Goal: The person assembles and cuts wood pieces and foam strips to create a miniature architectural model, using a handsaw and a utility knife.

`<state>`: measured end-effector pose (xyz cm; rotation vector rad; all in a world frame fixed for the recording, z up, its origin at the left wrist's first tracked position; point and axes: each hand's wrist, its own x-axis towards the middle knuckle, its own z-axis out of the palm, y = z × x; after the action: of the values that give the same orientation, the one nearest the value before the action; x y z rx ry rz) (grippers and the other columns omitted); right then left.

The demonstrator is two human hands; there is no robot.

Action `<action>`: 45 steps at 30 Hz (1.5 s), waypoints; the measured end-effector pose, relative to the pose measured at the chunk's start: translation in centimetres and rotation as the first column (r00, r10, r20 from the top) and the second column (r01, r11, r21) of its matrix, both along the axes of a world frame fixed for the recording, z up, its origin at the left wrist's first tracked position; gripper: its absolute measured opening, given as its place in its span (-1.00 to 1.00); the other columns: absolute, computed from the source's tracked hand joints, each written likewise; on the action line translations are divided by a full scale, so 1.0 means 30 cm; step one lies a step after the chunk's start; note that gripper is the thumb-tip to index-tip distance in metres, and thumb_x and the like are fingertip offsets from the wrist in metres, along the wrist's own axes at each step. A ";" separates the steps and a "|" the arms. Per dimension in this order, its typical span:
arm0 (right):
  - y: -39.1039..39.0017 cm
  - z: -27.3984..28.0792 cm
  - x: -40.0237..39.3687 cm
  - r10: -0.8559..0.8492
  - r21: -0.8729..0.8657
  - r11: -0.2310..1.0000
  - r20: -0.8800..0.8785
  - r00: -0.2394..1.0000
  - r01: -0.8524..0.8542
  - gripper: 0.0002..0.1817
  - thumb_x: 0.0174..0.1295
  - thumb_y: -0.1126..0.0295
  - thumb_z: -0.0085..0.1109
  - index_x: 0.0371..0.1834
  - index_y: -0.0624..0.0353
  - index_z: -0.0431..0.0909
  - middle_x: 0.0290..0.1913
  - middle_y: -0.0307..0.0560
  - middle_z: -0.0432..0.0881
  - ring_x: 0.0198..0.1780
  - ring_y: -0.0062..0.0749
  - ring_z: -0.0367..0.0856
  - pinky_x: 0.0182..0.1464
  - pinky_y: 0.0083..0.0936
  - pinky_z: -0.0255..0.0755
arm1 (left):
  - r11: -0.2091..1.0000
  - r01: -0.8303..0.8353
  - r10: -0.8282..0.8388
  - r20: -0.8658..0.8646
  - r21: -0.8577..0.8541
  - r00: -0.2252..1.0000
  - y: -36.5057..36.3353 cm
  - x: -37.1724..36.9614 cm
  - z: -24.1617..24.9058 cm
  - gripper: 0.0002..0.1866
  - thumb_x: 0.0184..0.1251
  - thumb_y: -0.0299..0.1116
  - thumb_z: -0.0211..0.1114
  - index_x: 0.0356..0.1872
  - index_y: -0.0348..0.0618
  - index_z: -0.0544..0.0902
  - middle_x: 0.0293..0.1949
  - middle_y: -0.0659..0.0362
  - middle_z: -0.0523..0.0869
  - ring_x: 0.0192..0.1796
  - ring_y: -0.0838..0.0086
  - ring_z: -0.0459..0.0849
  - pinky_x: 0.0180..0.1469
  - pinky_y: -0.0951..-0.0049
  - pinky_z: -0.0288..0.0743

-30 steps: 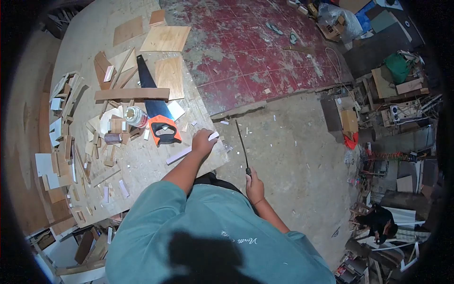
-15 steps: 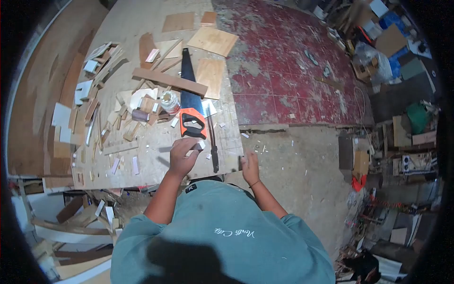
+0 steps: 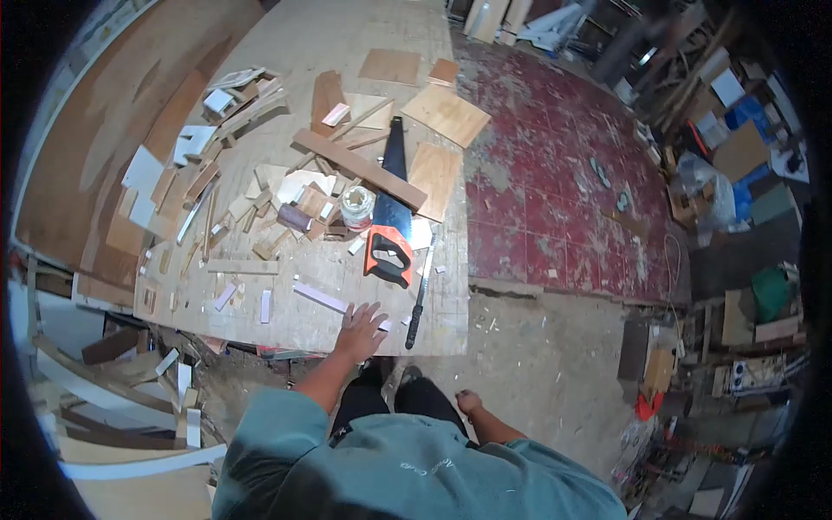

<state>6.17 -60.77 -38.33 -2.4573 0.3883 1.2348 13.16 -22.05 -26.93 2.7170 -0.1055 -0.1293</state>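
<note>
My left hand [image 3: 361, 334] lies palm down at the front edge of the workbench [image 3: 303, 338], its fingers spread. Under its fingers is the near end of a thin, pale strip of wood [image 3: 321, 297]. To the right of this hand lies a thin tool with a dark handle and narrow blade [image 3: 416, 321]. A handsaw with an orange and black handle [image 3: 388, 254] rests farther back. My right hand [image 3: 468, 400] hangs low beside my body, off the bench; its fingers are mostly hidden and I see nothing held in it.
An open glass jar [image 3: 357, 208] stands among wood offcuts. A long brown board [image 3: 360, 169] lies across the saw blade. Thin wood panels [image 3: 446, 113] lie at the bench's right edge. Scrap wood [image 3: 121, 381] is piled at left; the red floor [image 3: 555, 199] spreads to the right.
My left hand has set down a small pale-ended piece and now lies flat on the bench. My right hand has dropped from the bench corner to my side. The view has shifted.
</note>
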 end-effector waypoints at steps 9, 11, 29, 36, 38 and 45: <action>-0.001 -0.589 0.190 0.168 0.089 0.980 0.103 0.980 -0.178 -0.49 0.26 0.04 0.00 0.02 0.25 0.61 0.00 0.27 0.64 0.11 0.11 0.58 0.16 -0.18 0.41 | 0.999 0.015 -0.017 0.051 0.036 0.999 -0.005 -0.012 -0.046 -0.41 0.32 0.01 0.17 0.33 0.07 0.41 0.45 0.08 0.22 0.53 0.16 0.05 0.54 -0.02 -0.37; -0.063 -0.890 0.272 0.415 0.084 0.901 0.125 0.901 -0.426 -0.52 0.25 0.09 0.00 0.02 0.26 0.61 -0.03 0.27 0.65 0.07 0.14 0.59 0.15 -0.17 0.43 | 0.999 0.012 -0.016 0.087 0.043 0.996 -0.009 -0.017 -0.067 -0.41 0.32 0.02 0.17 0.33 0.05 0.40 0.44 0.07 0.23 0.53 0.14 0.05 0.54 -0.04 -0.37; 0.052 -1.710 0.577 0.131 0.196 0.897 0.738 0.662 -0.396 -0.61 0.26 0.29 -0.03 0.08 0.23 0.55 -0.11 0.22 0.68 -0.06 0.10 0.64 0.04 -0.14 0.47 | 0.973 0.065 -0.125 0.268 0.223 0.955 -0.027 -0.043 -0.157 -0.43 0.39 0.05 0.07 0.28 -0.06 0.36 0.34 -0.12 0.28 0.46 -0.10 0.12 0.48 -0.17 -0.17; 0.122 -1.661 0.704 0.026 0.275 0.903 0.730 0.683 -0.329 -0.64 0.27 0.32 -0.03 0.06 0.23 0.54 -0.13 0.20 0.67 -0.08 0.08 0.63 0.01 -0.15 0.46 | 0.970 0.063 -0.122 0.243 0.235 0.962 -0.034 -0.042 -0.152 -0.43 0.42 0.06 0.05 0.30 -0.05 0.35 0.35 -0.10 0.27 0.46 -0.11 0.11 0.48 -0.16 -0.17; 0.084 -1.638 0.714 0.032 0.260 0.912 0.726 0.687 -0.318 -0.65 0.27 0.32 -0.03 0.05 0.24 0.53 -0.13 0.20 0.66 -0.09 0.07 0.63 0.00 -0.15 0.46 | 0.972 0.060 -0.119 0.254 0.229 0.960 -0.030 -0.049 -0.161 -0.42 0.42 0.06 0.04 0.32 -0.05 0.33 0.34 -0.11 0.28 0.46 -0.10 0.11 0.48 -0.16 -0.18; 0.162 -1.443 0.773 -0.140 0.302 0.942 0.747 0.650 -0.145 -0.67 0.27 0.35 -0.03 0.03 0.24 0.52 -0.16 0.19 0.65 -0.11 0.05 0.62 -0.03 -0.16 0.45 | 0.970 0.081 -0.156 0.327 0.231 0.932 -0.020 -0.051 -0.181 -0.40 0.44 0.07 0.01 0.33 -0.12 0.32 0.32 -0.15 0.32 0.46 -0.07 0.15 0.47 -0.18 -0.16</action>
<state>29.34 -55.90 -81.62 -2.3865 -0.0745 0.1277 11.62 -22.66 -32.35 2.9210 -0.3790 0.3200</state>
